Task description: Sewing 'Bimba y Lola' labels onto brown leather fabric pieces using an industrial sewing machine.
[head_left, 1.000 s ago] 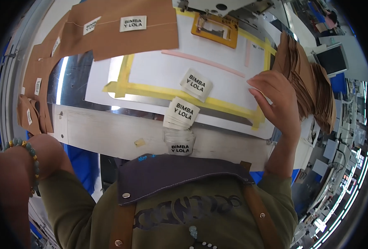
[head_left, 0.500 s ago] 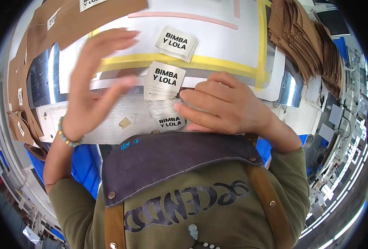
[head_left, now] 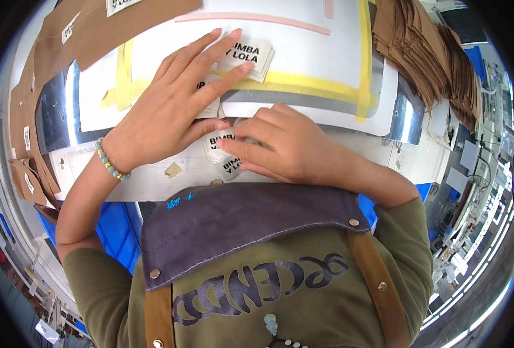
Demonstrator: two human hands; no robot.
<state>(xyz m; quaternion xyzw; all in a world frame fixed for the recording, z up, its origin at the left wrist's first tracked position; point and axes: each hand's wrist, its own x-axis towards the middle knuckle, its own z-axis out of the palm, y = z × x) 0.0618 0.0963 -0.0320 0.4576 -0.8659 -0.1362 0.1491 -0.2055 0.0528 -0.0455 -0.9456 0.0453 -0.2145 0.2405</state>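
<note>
A small pile of white printed labels (head_left: 261,62) lies on the white sheet. My left hand (head_left: 158,110) is spread flat above it, fingertips over the pile and thumb reaching toward my right hand. Beneath that palm a second label pile (head_left: 210,110) shows only in part. Nearer me, my right hand (head_left: 292,145) has its fingers curled and closed on the side of a fanned stack of labels (head_left: 229,171) at the table's front edge. Its fingertips hide part of the stack.
Yellow tape (head_left: 309,84) and a pink strip (head_left: 251,19) mark the white sheet. Brown pieces with labels (head_left: 89,35) lie far left, and stacked brown pieces (head_left: 411,58) stand far right. A small tan scrap (head_left: 173,170) rests on the table's front strip.
My left hand has swung right and come down over the label piles. The middle pile is now mostly covered and looks shifted left. My right hand has moved slightly left along the fanned stack.
</note>
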